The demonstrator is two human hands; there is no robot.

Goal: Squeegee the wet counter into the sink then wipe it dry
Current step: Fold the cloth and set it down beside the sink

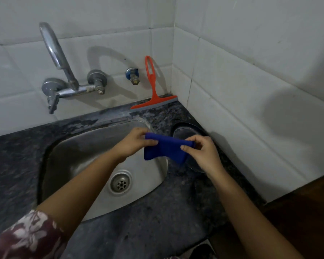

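A folded blue cloth (pixel 166 149) hangs in the air over the right rim of the steel sink (pixel 67 146). My left hand (pixel 134 143) pinches its left end and my right hand (pixel 201 153) pinches its right end. The orange squeegee (pixel 152 86) leans upright against the tiled back wall, its grey blade resting on the dark speckled counter (pixel 157 217) behind the sink. The sink drain (pixel 121 183) lies below my left forearm.
A chrome wall tap (pixel 64 71) arches over the sink's left side, with a small blue valve (pixel 132 75) beside the squeegee. A dark round plate (pixel 183 128) sits on the counter under my right hand. Tiled walls close the back and right.
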